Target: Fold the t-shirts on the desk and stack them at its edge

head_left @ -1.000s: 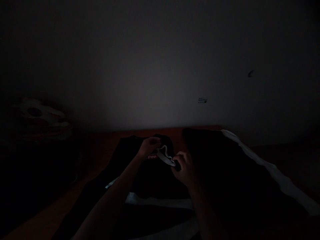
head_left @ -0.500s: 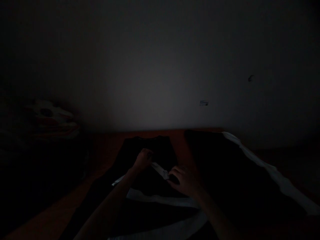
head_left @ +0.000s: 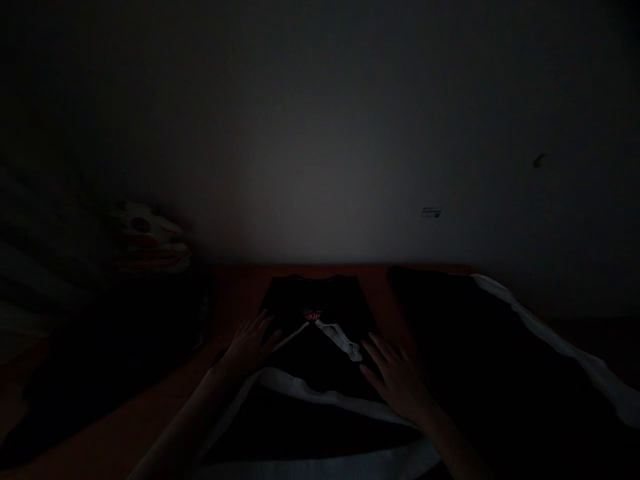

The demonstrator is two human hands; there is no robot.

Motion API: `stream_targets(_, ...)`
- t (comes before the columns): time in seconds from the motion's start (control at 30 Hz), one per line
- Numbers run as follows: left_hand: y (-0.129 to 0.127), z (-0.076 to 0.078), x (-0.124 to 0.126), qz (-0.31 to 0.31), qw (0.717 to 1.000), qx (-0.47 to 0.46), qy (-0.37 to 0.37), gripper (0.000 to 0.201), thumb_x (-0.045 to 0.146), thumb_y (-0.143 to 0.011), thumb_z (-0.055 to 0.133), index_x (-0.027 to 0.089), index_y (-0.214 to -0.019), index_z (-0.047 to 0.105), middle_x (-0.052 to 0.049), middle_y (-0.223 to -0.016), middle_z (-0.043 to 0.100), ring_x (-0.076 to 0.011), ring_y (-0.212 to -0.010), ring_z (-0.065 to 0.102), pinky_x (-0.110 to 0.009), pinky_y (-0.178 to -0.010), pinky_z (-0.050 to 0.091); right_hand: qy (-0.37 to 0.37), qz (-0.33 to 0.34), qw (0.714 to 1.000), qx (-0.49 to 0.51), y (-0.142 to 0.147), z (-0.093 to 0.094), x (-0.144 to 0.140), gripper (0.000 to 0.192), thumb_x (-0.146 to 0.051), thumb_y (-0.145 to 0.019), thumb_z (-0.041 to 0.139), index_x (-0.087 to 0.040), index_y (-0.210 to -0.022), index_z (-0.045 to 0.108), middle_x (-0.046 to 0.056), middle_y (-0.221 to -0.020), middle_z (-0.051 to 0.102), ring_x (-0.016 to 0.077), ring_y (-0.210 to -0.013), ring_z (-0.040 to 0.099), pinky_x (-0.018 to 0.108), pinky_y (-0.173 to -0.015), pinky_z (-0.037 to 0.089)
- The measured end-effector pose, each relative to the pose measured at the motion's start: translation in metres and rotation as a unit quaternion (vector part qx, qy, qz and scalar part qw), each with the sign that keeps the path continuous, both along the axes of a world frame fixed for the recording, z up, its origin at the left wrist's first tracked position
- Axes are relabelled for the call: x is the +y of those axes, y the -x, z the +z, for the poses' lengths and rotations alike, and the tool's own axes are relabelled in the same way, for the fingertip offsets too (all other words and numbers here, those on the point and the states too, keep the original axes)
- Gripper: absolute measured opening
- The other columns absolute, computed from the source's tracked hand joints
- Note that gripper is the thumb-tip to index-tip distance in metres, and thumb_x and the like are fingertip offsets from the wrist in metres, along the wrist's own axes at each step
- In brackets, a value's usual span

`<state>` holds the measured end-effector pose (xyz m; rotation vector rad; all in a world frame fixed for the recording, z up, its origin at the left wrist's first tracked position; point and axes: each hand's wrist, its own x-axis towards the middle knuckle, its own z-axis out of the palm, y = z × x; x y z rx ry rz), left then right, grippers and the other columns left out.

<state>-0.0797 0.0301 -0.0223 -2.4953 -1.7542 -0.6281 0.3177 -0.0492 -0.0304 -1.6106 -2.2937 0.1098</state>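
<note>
Both hands lie flat, fingers spread, gripping nothing: left hand (head_left: pixel 249 345) and right hand (head_left: pixel 397 379) flank the white drawstring (head_left: pixel 340 338) on black shorts (head_left: pixel 320 313); another dark garment (head_left: pixel 480 360) lies right, a bundle (head_left: pixel 150 239) far left

- The scene is very dark; detail is limited.
- Left hand (head_left: pixel 249 347): lies flat, fingers spread, on the left edge of the black garment (head_left: pixel 315 333).
- Right hand (head_left: pixel 397 377): lies flat, fingers spread, on the garment's right side.
- A white drawstring (head_left: pixel 340 338) lies across the garment between the hands, touching neither.
- A small red logo (head_left: pixel 312 314) sits near the garment's far end.
- A white stripe (head_left: pixel 320 397) crosses the cloth nearer the camera.
- The garment lies on an orange-brown surface (head_left: pixel 235 293).
</note>
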Motion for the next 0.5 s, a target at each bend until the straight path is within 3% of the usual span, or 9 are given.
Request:
stream_targets(0.07,0.019,-0.005,-0.007,0.005,1.0,-0.021,0.003,0.046,0.047,-0.1,0.044,0.018,-0.131,0.062,-0.015,-0.143,0.062,-0.0301,-0.133,0.057,-0.052,-0.112,0.045,0.005,-0.003,1.0,0.0,0.001,-0.001,0.003,0.056,-0.057,-0.102,0.041,-0.028,-0.149,0.049,0.011,-0.162,0.038,0.03,-0.148,0.038,0.062,-0.116,0.032)
stream_targets(0.13,0.029,0.001,-0.017,-0.006,0.998,-0.054,-0.003,0.042,0.042,-0.101,0.04,0.019,-0.124,0.066,-0.013,-0.134,0.068,-0.0267,-0.124,0.064,-0.047,-0.109,0.049,0.019,0.001,1.0,0.009,0.0,0.002,0.006,0.056,-0.057,-0.101,0.042,-0.028,-0.148,0.05,0.011,-0.162,0.039,0.0302,-0.147,0.039,0.062,-0.116,0.032)
stream_targets(0.23,0.036,0.03,-0.049,-0.058,0.995,-0.076,0.007,0.035,0.038,-0.101,0.041,0.022,-0.111,0.07,-0.01,-0.12,0.073,-0.0234,-0.111,0.069,-0.039,-0.1,0.056,0.032,-0.001,0.998,0.047,-0.011,0.013,0.003,0.053,-0.055,-0.1,0.044,-0.025,-0.141,0.058,0.011,-0.158,0.045,0.0289,-0.142,0.047,0.054,-0.115,0.039)
stream_targets(0.33,0.046,0.053,-0.102,-0.107,0.992,-0.039,0.056,0.028,0.038,-0.098,0.052,0.026,-0.117,0.068,-0.007,-0.124,0.071,-0.0211,-0.111,0.068,-0.032,-0.097,0.056,0.031,-0.024,0.996,0.082,-0.038,0.024,-0.018,0.046,-0.054,-0.096,0.049,-0.023,-0.121,0.071,0.013,-0.14,0.063,0.0285,-0.126,0.061,0.048,-0.109,0.047)
stream_targets(0.4,0.057,0.051,-0.138,-0.111,0.992,0.004,0.056,0.036,0.035,-0.092,0.062,0.029,-0.128,0.064,-0.005,-0.129,0.069,-0.0216,-0.114,0.067,-0.031,-0.098,0.055,0.059,-0.027,0.993,0.095,-0.06,0.028,-0.04,0.041,-0.057,-0.091,0.057,-0.026,-0.11,0.075,0.011,-0.125,0.071,0.0282,-0.116,0.067,0.044,-0.103,0.052)
stream_targets(0.5,0.072,0.028,-0.173,-0.087,0.995,0.044,0.013,0.056,0.018,-0.084,0.06,0.035,-0.137,0.06,-0.002,-0.132,0.069,-0.0236,-0.12,0.065,-0.033,-0.102,0.054,0.098,-0.031,0.989,0.102,-0.086,0.023,-0.072,0.04,-0.054,-0.077,0.073,-0.03,-0.109,0.077,0.008,-0.121,0.073,0.0297,-0.113,0.069,0.041,-0.098,0.056)
